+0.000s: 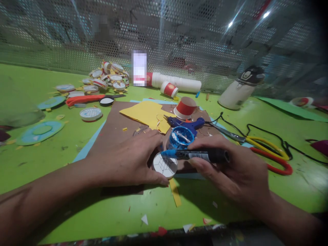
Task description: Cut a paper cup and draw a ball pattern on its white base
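My left hand (128, 158) grips the edge of a small round white disc (166, 167) between thumb and fingers. Black lines like a web cover the disc's face, and a yellow paper strip (175, 193) sticks out from under it towards me. In my right hand (235, 171) is a marker pen (194, 154), black-bodied with a blue front end. Its blue end lies over the disc's upper edge; whether the tip touches is unclear. Just beyond the marker stands an open blue-rimmed jar (176, 144) with a thin white stick in it.
Behind the jar are a blue glue gun (197, 123), a red-and-white paper cup (186, 107) and yellow paper (148, 114) on brown sheets (105, 136). Scissors (269, 147) lie right. Decorated discs (112, 80), a red cutter (87, 99), stacked cups (179, 83) and a kettle-like jug (234, 94) stand farther back.
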`<action>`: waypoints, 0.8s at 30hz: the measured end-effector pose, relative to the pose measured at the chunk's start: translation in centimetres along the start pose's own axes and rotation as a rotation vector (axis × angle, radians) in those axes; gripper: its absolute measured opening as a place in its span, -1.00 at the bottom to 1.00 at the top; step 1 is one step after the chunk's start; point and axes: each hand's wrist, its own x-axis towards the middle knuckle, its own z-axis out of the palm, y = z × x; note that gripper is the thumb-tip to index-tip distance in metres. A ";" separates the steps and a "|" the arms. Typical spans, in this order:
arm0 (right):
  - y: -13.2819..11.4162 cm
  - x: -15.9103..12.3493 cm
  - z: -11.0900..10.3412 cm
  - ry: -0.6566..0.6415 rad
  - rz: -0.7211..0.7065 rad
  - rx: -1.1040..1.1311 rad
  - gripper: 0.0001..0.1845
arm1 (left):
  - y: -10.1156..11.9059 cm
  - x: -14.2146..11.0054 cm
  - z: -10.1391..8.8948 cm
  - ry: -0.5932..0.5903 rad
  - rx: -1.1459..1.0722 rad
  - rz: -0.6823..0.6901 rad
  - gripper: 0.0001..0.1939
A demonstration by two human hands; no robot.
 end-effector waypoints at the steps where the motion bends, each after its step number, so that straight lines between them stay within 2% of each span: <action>1: 0.0 0.0 0.0 0.000 -0.008 0.001 -0.90 | 0.0 0.0 0.0 0.002 -0.003 0.009 -0.58; 5: 0.1 -0.2 0.0 0.035 0.006 -0.010 -0.91 | 0.0 -0.1 0.0 0.000 -0.006 0.004 -0.60; 11: 0.1 -0.6 -0.3 0.222 0.059 -0.014 -0.90 | 0.1 -0.1 -0.1 -0.007 -0.008 -0.014 -0.61; 16: 0.2 -0.4 -0.2 0.188 0.071 -0.024 -0.85 | 0.0 -0.1 0.0 0.010 -0.005 0.012 -0.58; 24: 0.4 0.0 0.3 0.214 0.101 -0.059 -0.83 | -0.1 -0.1 0.3 0.031 0.018 0.032 -0.58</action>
